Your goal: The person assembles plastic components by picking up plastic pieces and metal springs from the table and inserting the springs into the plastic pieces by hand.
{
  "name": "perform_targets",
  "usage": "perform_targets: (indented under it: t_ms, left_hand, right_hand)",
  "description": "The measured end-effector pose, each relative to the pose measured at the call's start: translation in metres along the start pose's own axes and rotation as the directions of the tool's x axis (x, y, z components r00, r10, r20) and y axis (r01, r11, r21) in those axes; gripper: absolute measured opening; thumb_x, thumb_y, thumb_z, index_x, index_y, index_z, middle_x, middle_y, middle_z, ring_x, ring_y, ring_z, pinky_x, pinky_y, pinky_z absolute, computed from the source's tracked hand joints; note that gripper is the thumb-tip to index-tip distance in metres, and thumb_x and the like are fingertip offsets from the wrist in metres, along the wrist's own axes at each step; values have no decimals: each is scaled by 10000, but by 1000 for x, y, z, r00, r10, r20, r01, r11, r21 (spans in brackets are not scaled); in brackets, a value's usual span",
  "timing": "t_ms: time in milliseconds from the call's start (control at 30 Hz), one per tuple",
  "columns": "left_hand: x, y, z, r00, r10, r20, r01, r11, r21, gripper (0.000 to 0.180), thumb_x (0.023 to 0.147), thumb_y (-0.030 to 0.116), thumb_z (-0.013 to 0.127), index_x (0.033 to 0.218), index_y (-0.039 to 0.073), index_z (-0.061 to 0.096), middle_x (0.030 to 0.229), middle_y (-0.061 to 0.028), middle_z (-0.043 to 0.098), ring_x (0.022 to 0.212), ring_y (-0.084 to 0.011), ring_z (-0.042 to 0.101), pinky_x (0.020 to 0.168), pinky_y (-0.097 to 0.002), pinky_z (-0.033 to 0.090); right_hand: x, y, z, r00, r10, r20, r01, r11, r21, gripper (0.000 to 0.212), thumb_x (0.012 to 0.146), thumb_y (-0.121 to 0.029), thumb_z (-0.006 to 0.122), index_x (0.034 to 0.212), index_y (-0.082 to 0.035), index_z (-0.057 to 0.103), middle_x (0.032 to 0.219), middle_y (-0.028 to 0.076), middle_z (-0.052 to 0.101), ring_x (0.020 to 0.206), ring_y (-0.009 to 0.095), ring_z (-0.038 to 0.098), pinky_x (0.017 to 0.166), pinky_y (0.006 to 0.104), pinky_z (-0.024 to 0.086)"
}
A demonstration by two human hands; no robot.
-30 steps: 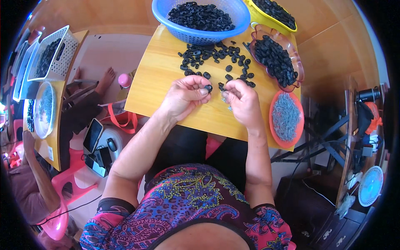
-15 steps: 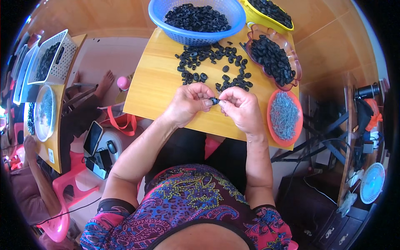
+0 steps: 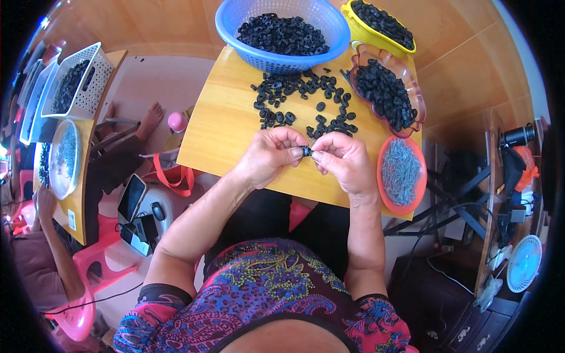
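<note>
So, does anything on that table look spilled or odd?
Small black parts lie scattered on the wooden table near the blue colander, outside any container, which looks untidy; whether they spilled, I can't tell.

Loose black parts (image 3: 286, 87) lie scattered on the yellow wooden table (image 3: 215, 126). A blue basket (image 3: 282, 60), yellow tub (image 3: 368, 27), scalloped tray (image 3: 419, 109) and orange dish (image 3: 401, 208) line its far and right sides.

Left-hand grip (image 3: 268, 159): thumb and finger pinching small black part (image 3: 306, 151).
Right-hand grip (image 3: 347, 165): pinched on its other end.
Tabletop (image 3: 215, 117): yellow wood, loose black pieces (image 3: 273, 85) beyond both grips.
Blue basket (image 3: 288, 62): far edge, heaped black pieces.
Yellow tub (image 3: 366, 29): same, beside it.
Scalloped dish (image 3: 406, 72): black ovals.
Orange plate (image 3: 401, 209): silvery bits, right side.
</note>
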State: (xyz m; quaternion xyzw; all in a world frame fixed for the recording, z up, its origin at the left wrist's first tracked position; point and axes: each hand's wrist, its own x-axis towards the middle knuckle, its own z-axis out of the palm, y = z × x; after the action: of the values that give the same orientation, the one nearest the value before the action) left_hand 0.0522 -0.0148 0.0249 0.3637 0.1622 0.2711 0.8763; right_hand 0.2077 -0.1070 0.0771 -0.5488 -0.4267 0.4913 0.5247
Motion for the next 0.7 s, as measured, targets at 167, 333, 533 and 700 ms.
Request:
perform_targets:
  t_ms: [167,333,533,700]
  left_hand:
    - [-1,0,1,999,20,-26,-15,981,194,107,807,-54,623,909,-22,634,771,-36,620,652,-82,542,608,-201,448]
    - [-1,1,5,993,106,-52,-74,903,422,94,805,-33,626,895,-14,646,743,-12,618,641,-64,531,592,-202,446]
    - [-4,3,4,993,105,-53,-46,763,645,77,820,-16,613,893,-12,640,711,-2,594,634,-57,514,566,-209,428]
    - [-2,2,3,993,115,-21,-84,827,556,99,813,-59,613,908,-32,626,770,-41,618,661,-84,545,594,-217,453]
  right_hand:
    - [2,1,0,999,44,6,-44,998,-51,62,808,51,592,794,-8,580,658,-24,547,557,30,511,492,186,407]
    - [7,6,0,998,56,29,-53,993,-109,80,809,68,575,808,-9,553,668,-3,552,585,47,529,503,190,427]
    - [7,15,3,1000,-10,13,14,948,-319,88,808,82,571,819,0,541,702,-5,562,583,37,537,502,185,429]
    - [6,17,-15,990,-57,130,53,998,31,81,842,33,600,919,30,576,745,40,599,671,107,606,634,240,516]
